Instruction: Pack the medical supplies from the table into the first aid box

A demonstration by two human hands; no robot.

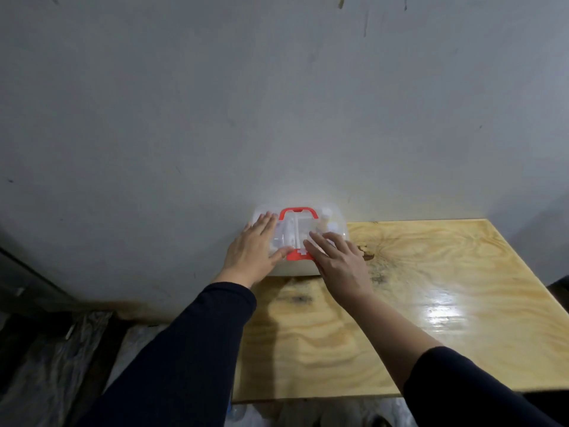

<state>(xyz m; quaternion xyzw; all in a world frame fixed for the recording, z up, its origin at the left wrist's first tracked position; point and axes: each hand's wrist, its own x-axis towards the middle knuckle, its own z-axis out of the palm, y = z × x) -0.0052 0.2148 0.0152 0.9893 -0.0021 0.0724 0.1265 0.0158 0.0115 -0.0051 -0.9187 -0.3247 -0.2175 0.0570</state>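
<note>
The first aid box (303,226) stands at the far left corner of the wooden table (431,303), against the wall. It has a clear lid with a red handle (298,212) and a red latch (297,254) bearing a white cross. White supplies, among them small bottles (328,222), show through the lid. My left hand (254,252) lies flat on the lid's left side, fingers spread. My right hand (334,258) lies flat on the lid's right front, covering part of the latch. Neither hand holds anything.
A grey wall (277,103) rises right behind the box. The table's left edge runs close to the box. Below the table on the left lie plastic-wrapped bundles (61,349) on the floor. Glare marks the tabletop at right.
</note>
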